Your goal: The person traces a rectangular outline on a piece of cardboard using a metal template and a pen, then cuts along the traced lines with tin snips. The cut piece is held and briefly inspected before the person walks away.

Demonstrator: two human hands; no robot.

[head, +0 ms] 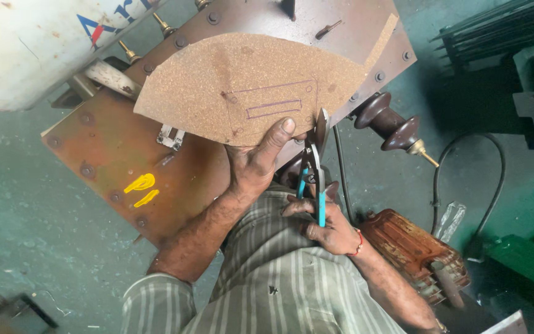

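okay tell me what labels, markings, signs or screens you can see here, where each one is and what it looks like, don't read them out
Painted lettering: top left, on the white rounded tank; blue and red, cut off by the frame.
Yellow paint marks: two brush strokes on the rusty brown metal cover, left of the left hand.
Drawn outline: thin dark rectangles on the brown cork sheet which that hand holds.
No packages or screens show.

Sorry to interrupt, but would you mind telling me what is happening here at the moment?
A person in a striped shirt holds a brown cork-like sheet with the left hand, thumb pressed at its lower edge. The right hand grips blue-handled snips, blades at the sheet's lower right edge. A rectangle outline is drawn on the sheet. It is held above a rusty bolted metal cover.
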